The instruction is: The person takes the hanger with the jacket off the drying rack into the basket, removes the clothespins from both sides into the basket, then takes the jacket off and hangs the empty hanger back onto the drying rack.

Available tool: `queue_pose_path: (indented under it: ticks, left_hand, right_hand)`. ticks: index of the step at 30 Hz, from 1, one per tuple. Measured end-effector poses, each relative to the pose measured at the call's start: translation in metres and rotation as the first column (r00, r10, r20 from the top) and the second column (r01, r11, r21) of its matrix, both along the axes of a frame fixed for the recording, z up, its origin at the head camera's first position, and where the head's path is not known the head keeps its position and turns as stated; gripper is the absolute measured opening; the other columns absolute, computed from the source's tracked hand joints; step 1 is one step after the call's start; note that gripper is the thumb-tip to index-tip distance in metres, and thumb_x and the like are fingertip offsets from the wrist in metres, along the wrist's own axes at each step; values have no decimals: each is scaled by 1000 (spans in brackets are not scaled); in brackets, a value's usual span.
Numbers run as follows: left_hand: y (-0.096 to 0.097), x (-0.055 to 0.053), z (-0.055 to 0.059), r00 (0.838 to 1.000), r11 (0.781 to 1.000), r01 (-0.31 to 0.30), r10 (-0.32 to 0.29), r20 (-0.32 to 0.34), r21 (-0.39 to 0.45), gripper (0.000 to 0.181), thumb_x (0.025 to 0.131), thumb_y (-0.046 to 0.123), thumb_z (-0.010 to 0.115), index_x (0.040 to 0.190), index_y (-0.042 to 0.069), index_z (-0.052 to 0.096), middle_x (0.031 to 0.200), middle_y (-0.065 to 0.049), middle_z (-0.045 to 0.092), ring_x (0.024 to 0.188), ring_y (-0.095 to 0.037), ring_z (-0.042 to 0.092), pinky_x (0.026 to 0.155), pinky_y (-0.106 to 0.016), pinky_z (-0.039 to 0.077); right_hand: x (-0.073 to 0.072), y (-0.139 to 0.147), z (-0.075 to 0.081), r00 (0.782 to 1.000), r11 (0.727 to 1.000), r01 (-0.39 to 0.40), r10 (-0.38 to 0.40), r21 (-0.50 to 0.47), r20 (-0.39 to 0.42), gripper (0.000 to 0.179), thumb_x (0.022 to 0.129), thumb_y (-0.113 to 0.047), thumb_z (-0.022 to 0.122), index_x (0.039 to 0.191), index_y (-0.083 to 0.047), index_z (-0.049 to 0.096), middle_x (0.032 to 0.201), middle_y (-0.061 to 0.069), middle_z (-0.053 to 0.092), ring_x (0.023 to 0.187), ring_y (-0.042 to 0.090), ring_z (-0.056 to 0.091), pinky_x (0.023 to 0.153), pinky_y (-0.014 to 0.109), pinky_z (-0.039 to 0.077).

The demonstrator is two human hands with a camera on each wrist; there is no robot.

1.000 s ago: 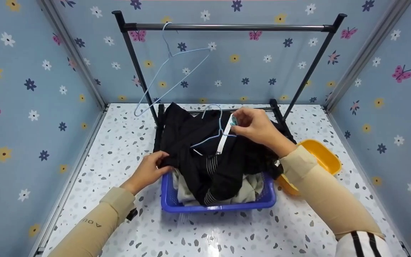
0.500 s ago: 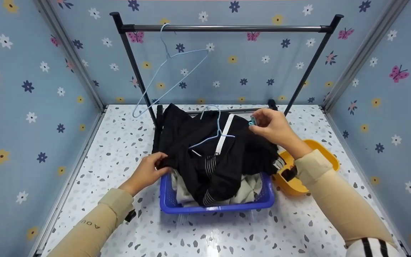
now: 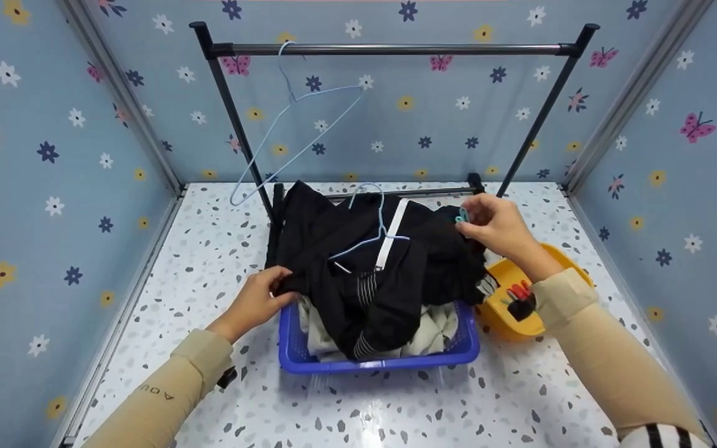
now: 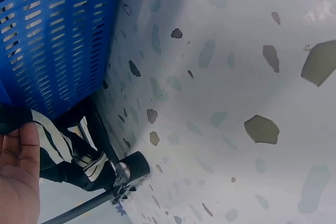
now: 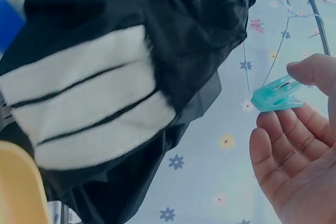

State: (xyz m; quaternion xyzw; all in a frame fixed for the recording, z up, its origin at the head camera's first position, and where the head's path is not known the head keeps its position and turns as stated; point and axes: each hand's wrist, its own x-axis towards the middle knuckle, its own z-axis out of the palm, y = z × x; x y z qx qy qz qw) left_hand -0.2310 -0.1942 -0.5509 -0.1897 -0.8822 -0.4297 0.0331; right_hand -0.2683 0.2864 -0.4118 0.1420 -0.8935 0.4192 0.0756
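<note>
A black jacket with white-striped bands and a white strip down its front is spread over a blue basket. On it lies a light-blue wire hanger, part of its frame hidden in the cloth. My left hand grips the jacket's left edge, and the left wrist view shows its fingers at the striped cloth. At the jacket's right side, my right hand pinches a teal clothespin between thumb and fingertips. The right wrist view shows the clothespin apart from the cloth.
A black clothes rack stands behind, with another blue hanger on its rail. Right of the basket is a yellow tray holding red clothespins. Pale clothes lie under the jacket. Patterned walls enclose the speckled floor.
My right hand has moved right with the clothespin, from beside the white strip to the jacket's right side. More of the yellow tray's contents show. My left hand has stayed put.
</note>
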Motion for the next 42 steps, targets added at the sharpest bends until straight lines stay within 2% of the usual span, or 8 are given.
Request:
queue_pose_path:
  ticks: [11, 16, 26, 30, 36, 42]
  left_hand:
    - [-1, 2, -1, 1000, 1000, 0, 0, 1, 4, 23, 95, 1, 86, 117, 2, 77, 95, -7, 74, 85, -11, 57, 80, -25, 46]
    - [-1, 2, 0, 1000, 1000, 0, 0, -2, -3, 23, 96, 0, 85, 118, 2, 77, 96, -8, 74, 86, -12, 57, 80, -26, 47]
    - [0, 3, 1, 1000, 1000, 4, -4, 7, -4, 23, 96, 0, 84, 117, 1, 76, 97, -8, 74, 86, -12, 57, 80, -25, 46]
    - [-1, 2, 1, 1000, 1000, 6, -6, 1, -5, 23, 96, -1, 84, 117, 2, 76, 95, -8, 73, 85, -12, 57, 80, -25, 47]
    - [0, 1, 1, 1000, 1000, 6, -6, -1, -7, 24, 95, 0, 84, 118, 2, 77, 93, -7, 72, 84, -12, 56, 80, -25, 46]
    - [-1, 1, 1, 1000, 1000, 6, -6, -8, -8, 24, 95, 0, 85, 116, 2, 76, 93, -7, 71, 84, -11, 56, 80, -26, 46]
  right_hand:
    - [3, 34, -15, 996, 995, 86, -88, 53, 28, 28, 98, -7, 84, 120, 7, 74, 99, 19, 74, 78, -3, 60, 74, 9, 50]
    - [3, 51, -24, 991, 990, 127, -130, 68, 44, 28, 99, -10, 85, 119, 6, 74, 96, 9, 72, 79, -2, 59, 74, 9, 49]
    - [-2, 84, -46, 973, 979, 174, -187, 104, 133, 35, 99, -13, 85, 124, 8, 71, 97, 6, 70, 81, 3, 58, 72, 11, 50]
    - [-3, 96, -55, 963, 975, 174, -197, 136, 181, 35, 101, -15, 83, 125, 7, 69, 96, 5, 67, 83, 10, 57, 71, 14, 50]
    - [-1, 112, -70, 957, 970, 147, -189, 193, 220, 40, 101, -17, 83, 128, 9, 69, 96, 8, 69, 82, 13, 59, 70, 16, 52]
    - [0, 122, -81, 929, 961, 144, -213, 236, 302, 44, 103, -22, 82, 132, 8, 67, 103, 12, 69, 89, 19, 60, 73, 16, 53]
